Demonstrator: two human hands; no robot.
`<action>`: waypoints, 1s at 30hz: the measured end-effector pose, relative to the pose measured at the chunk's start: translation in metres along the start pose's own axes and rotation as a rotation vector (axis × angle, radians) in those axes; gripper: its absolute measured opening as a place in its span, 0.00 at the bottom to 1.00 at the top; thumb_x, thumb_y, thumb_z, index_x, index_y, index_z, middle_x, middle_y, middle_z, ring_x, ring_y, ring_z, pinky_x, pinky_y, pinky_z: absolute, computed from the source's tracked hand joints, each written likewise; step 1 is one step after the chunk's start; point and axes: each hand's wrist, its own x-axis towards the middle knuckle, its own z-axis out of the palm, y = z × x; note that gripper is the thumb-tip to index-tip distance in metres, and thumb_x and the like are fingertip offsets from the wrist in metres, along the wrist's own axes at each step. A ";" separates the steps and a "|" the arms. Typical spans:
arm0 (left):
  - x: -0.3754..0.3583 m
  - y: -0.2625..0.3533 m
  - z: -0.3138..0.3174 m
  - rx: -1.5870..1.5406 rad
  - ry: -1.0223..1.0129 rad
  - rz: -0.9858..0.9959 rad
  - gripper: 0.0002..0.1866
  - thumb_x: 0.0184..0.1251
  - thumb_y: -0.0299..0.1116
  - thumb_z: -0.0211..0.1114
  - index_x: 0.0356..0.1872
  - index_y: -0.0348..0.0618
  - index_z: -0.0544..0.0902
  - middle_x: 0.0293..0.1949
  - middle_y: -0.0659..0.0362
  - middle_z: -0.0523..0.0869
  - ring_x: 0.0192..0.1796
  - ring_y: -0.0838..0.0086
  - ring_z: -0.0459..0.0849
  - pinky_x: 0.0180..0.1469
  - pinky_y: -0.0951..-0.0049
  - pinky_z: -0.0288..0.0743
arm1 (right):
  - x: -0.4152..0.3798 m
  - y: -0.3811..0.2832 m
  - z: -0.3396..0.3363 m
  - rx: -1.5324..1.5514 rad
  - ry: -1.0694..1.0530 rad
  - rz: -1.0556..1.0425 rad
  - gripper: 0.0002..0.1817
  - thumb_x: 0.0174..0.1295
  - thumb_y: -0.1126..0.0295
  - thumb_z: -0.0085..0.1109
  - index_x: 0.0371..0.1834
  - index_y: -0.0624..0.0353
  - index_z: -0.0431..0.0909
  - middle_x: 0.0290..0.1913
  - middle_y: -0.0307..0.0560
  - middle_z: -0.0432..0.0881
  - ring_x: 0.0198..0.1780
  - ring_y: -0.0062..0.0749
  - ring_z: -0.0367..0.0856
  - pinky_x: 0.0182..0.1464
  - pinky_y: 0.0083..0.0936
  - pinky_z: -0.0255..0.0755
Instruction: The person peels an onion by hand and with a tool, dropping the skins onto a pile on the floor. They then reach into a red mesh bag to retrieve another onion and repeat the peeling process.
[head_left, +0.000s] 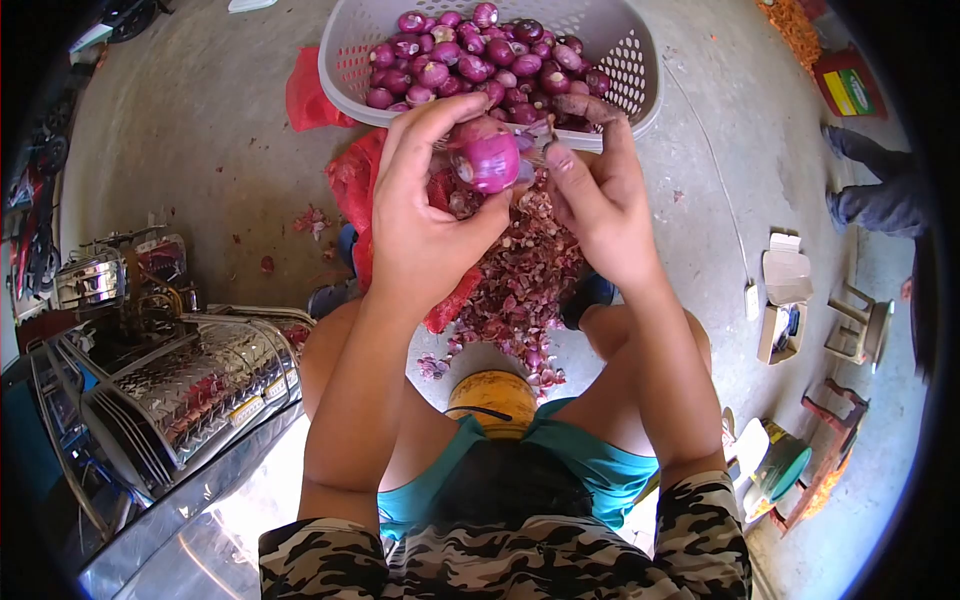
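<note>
My left hand (425, 185) is closed around a red onion (490, 162), whose shiny purple side faces up. Loose, dry skin hangs from the onion's right side. There, my right hand (610, 200) pinches a strip of papery onion skin (548, 128) between thumb and forefinger. Just beyond both hands stands a grey perforated basket (645, 80) with many red onions (475, 68) in it. Below my hands, a heap of onion skins (520, 275) covers the floor between my feet. A red mesh bag (355, 190) lies beside my left wrist, partly hidden.
A yellow bucket (492, 398) is between my legs. At left stands a shiny metal frame with patterned plates (200, 380). To the right are a cable with a socket block (751, 300), an open cardboard box (785, 290), a stool (862, 330) and another person's legs (880, 185).
</note>
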 end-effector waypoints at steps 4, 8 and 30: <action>0.000 0.000 -0.001 0.073 -0.035 -0.058 0.35 0.42 0.13 0.64 0.59 0.39 0.70 0.54 0.55 0.73 0.58 0.70 0.73 0.59 0.70 0.70 | -0.002 0.008 0.002 -0.364 -0.061 -0.315 0.26 0.63 0.69 0.57 0.60 0.63 0.57 0.52 0.54 0.77 0.42 0.38 0.84 0.44 0.28 0.74; 0.000 0.003 -0.004 0.280 -0.106 -0.049 0.38 0.40 0.16 0.65 0.60 0.45 0.71 0.51 0.54 0.76 0.55 0.66 0.75 0.58 0.68 0.69 | -0.004 0.000 0.002 -0.462 -0.157 -0.280 0.27 0.61 0.68 0.58 0.60 0.62 0.59 0.53 0.58 0.76 0.48 0.46 0.82 0.47 0.35 0.74; -0.010 0.001 0.010 -0.149 -0.046 -0.242 0.34 0.40 0.16 0.68 0.56 0.41 0.73 0.53 0.54 0.71 0.55 0.68 0.74 0.56 0.70 0.72 | -0.001 0.014 0.002 -0.364 -0.096 -0.261 0.13 0.62 0.71 0.56 0.44 0.66 0.68 0.44 0.57 0.81 0.48 0.47 0.81 0.49 0.32 0.73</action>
